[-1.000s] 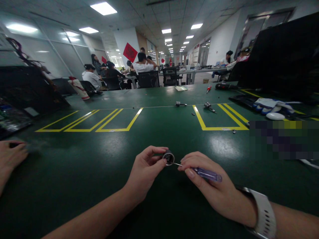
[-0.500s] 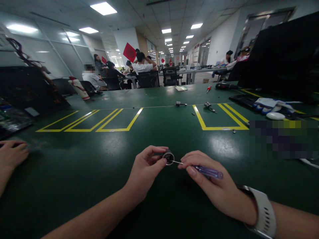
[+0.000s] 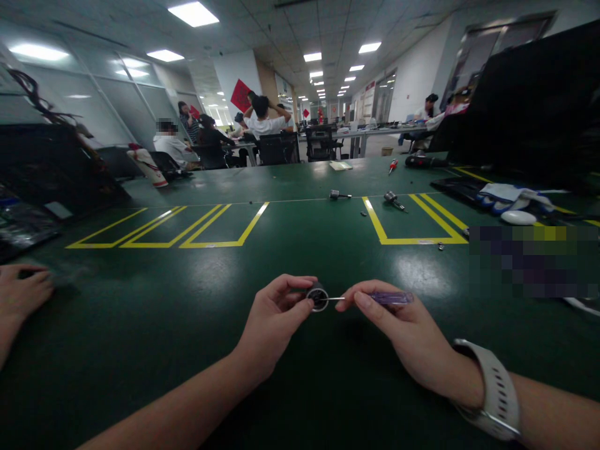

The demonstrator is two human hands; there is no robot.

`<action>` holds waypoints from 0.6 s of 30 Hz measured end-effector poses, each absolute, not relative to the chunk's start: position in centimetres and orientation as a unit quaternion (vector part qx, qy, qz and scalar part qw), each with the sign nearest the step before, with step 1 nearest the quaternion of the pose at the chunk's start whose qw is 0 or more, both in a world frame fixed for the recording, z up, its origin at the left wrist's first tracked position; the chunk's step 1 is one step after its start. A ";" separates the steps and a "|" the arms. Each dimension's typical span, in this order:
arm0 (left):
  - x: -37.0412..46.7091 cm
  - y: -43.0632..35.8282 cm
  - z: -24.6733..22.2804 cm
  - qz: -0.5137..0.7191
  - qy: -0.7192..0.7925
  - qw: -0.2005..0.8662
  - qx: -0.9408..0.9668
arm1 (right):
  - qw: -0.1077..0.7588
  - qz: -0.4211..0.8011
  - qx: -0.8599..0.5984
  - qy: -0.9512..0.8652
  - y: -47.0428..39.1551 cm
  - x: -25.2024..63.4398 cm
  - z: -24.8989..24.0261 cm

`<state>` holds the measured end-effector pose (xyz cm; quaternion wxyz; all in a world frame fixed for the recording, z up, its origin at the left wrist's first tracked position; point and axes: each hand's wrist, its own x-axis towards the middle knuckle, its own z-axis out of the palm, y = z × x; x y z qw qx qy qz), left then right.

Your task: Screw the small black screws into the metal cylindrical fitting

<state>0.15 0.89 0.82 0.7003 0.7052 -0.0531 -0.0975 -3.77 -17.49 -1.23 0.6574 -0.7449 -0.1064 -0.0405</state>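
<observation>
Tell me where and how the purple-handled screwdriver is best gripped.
Take the purple-handled screwdriver by its handle, probably best from the right. The handle is the thick end and points right, while the thin metal shank runs left to the open end of the cylindrical part in the left hand. The right hand holds the handle.
</observation>
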 end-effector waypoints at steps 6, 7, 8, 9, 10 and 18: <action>0.2 0.9 0.8 -0.089 -0.054 0.701 0.705 | 0.662 -0.033 -0.742 -0.101 -17.5 -3.8 -1.4; 0.2 0.9 0.8 -0.091 -0.054 0.702 0.704 | 0.668 -0.030 -0.737 -0.099 -17.5 -3.8 -1.5; 0.2 0.9 0.8 -0.093 -0.053 0.704 0.702 | 0.676 -0.029 -0.730 -0.094 -17.5 -3.8 -1.6; 0.3 1.0 0.8 -0.096 -0.054 0.705 0.700 | 0.687 -0.031 -0.720 -0.087 -17.4 -3.7 -1.7; 0.3 1.0 0.8 -0.100 -0.055 0.706 0.699 | 0.701 -0.033 -0.708 -0.079 -17.3 -3.7 -1.7; 0.4 1.2 0.5 -0.114 -0.055 0.714 0.689 | 0.744 -0.027 -0.665 -0.054 -17.0 -3.6 -1.9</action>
